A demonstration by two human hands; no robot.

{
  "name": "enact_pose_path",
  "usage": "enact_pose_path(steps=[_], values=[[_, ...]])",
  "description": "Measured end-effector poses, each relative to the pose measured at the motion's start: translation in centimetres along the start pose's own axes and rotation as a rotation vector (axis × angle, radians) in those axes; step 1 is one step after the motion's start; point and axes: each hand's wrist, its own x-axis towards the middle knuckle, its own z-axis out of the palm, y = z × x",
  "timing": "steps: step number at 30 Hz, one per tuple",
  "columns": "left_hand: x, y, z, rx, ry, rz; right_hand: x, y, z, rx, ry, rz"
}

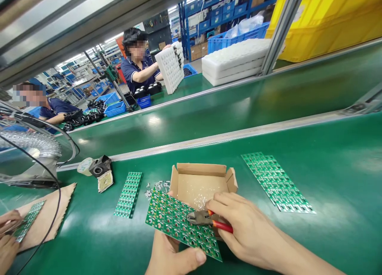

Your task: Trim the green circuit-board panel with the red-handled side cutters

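Note:
My left hand grips a green circuit board panel from below, thumb along its near edge, and the panel is tilted. Wrapped round red-handled cutting pliers is my right hand. The jaws of the pliers lie over the middle of the panel; whether they touch it I cannot tell. Behind the panel stands an open cardboard box with small pale bits on its bottom, partly hidden by my hands and the panel. A small heap of grey metal parts lies left of the box.
More panels lie on the green table: one panel left, a stack of panels right. At far left, another person's hands work on a panel over cardboard. A metal rail and white foam trays are beyond.

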Motion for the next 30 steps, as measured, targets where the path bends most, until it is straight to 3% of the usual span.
enact_pose_path(steps=[13,19,22,30], values=[[-0.13,-0.38,0.32,0.055,0.086,-0.027,-0.2,-0.06,0.47,0.007,-0.013,0.024],[-0.15,-0.24,0.51,0.012,0.08,-0.029,-0.17,-0.4,0.1,0.011,-0.122,0.093],[-0.09,-0.25,0.48,0.022,0.121,-0.032,-0.03,-0.28,0.11,-0.001,-0.094,0.084],[-0.08,-0.38,0.24,0.027,0.054,-0.003,0.05,0.06,0.67,0.015,-0.036,0.024]])
